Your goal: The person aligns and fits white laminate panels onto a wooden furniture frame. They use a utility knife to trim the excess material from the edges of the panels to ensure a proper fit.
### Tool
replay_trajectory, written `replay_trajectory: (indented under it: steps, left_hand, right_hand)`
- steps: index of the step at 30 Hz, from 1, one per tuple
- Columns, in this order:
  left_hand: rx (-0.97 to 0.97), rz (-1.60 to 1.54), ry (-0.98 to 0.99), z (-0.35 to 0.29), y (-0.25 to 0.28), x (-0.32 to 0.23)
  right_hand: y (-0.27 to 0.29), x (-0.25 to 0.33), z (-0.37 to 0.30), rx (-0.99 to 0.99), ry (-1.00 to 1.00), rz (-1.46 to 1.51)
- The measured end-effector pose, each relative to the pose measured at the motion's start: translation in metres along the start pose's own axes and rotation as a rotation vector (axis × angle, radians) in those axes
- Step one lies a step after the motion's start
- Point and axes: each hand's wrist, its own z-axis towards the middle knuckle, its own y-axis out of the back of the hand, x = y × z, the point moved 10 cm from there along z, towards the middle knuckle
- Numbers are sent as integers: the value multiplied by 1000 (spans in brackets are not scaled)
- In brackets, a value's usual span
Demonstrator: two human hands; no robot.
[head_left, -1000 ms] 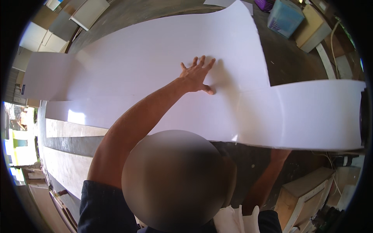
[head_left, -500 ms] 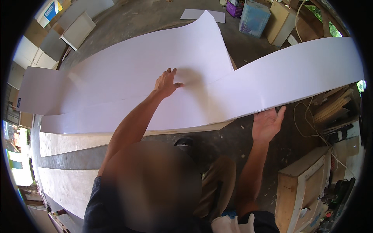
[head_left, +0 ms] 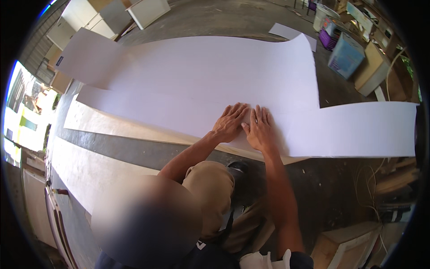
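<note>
A large, thin white sheet (head_left: 192,67) lies spread in front of me over a pale wooden board (head_left: 118,129). Both hands press flat on the sheet near its front edge, side by side, with the fingers pointing away from me. My left hand (head_left: 230,123) has its fingers slightly spread, and my right hand (head_left: 260,129) rests just beside it, thumb towards the left one. Neither holds anything. At the far left the sheet's end curls upward, and a long narrow part of the sheet reaches out to the right past the board.
Another pale board (head_left: 98,166) lies on the floor at near left. Beyond the sheet's far right corner are a white offcut (head_left: 291,33), a blue box (head_left: 346,55) and a wooden panel (head_left: 372,69). A wooden box (head_left: 345,246) stands at near right; cables hang above it.
My right hand has left the sheet's front edge and now lies flat on top. My left hand has come nearer, beside it. The view has turned left, and the sheet's right part sits lower.
</note>
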Motion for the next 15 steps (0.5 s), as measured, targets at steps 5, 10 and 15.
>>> replay_trajectory:
  steps: [5,10,15]
  left_hand:
    - [-47,46,231,-69,44,115]
    - [174,149,-73,-126,71,135]
    - [99,185,-92,-108,86,158]
  right_hand:
    - [-31,28,3,58,160,-40]
    - [-35,95,2,210,377,-90]
    - [-53,98,36,-12,329,-282]
